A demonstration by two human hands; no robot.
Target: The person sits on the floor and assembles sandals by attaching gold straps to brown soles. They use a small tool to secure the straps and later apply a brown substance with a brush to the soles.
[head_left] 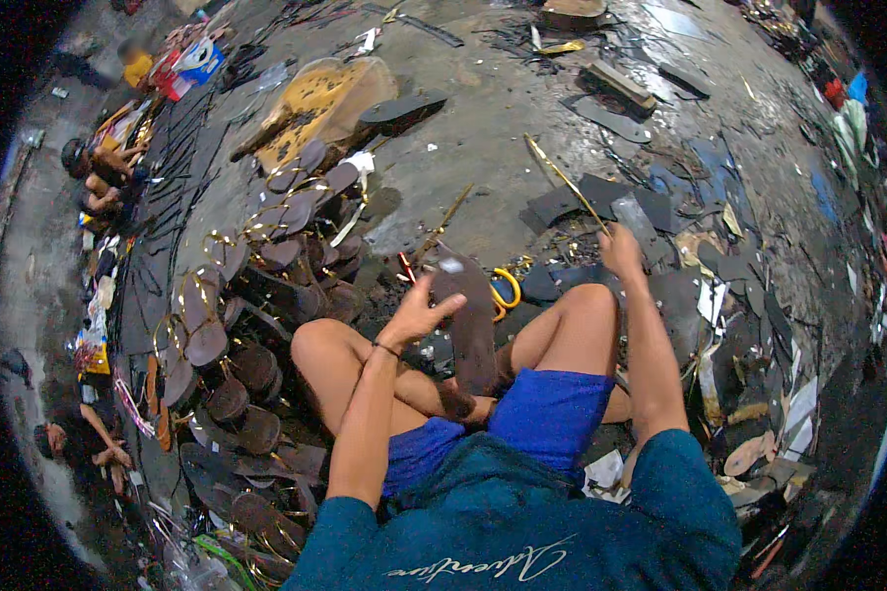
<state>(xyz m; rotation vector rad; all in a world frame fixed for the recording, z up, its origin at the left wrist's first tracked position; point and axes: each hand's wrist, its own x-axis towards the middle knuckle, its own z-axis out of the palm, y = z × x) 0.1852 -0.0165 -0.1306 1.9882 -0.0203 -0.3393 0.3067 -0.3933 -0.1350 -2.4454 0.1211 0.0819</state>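
Between my knees a dark brown sandal sole [470, 325] stands lengthwise with its rounded end pointing away from me. My left hand [416, 317] grips its left edge, with the thumb lying over the upper face. Out to the right, my right hand [621, 254] is closed round the near end of a thin gold-coloured strip [569, 182], which slants up and to the left. Just right of the sole lie scissors with yellow handles [508, 293]. A small red item [405, 265] shows beyond my left fingers; its kind is unclear.
A heap of brown sandals with gold straps [266, 256] spreads along my left. Ahead lies a yellow board with dark blotches [315, 108]. Dark sheet scraps [601, 205] and offcuts litter the right. Other people [103, 172] sit at the far left.
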